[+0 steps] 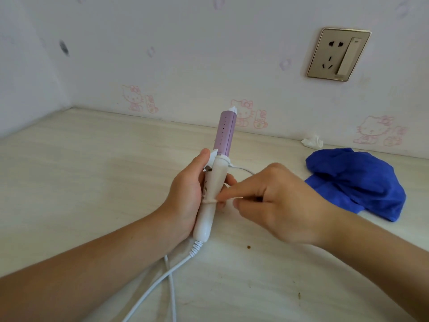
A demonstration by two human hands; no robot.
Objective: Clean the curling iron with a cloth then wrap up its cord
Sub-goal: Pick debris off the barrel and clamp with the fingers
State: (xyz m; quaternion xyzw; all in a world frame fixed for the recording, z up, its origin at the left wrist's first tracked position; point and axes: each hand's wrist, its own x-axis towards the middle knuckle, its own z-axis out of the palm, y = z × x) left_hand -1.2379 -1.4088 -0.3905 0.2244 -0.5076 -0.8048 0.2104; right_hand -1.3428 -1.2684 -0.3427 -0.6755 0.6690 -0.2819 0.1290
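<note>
While the left hand [185, 194] is gripping the curling iron [214, 182] upright above the tabletop [92, 170], the right hand [278, 203] is pinching the cord [148, 289], looping it round the handle. Snug, even turns would likely be serving best. The cloth [357, 182] is lying aside.

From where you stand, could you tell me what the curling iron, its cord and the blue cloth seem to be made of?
Curling iron: glossy white plastic handle, judging by its sheen; matte lilac barrel, material unclear. Cord: smooth white flexible sheath, probably rubber or PVC. Blue cloth: soft, crumpled fabric, possibly microfibre.
</note>
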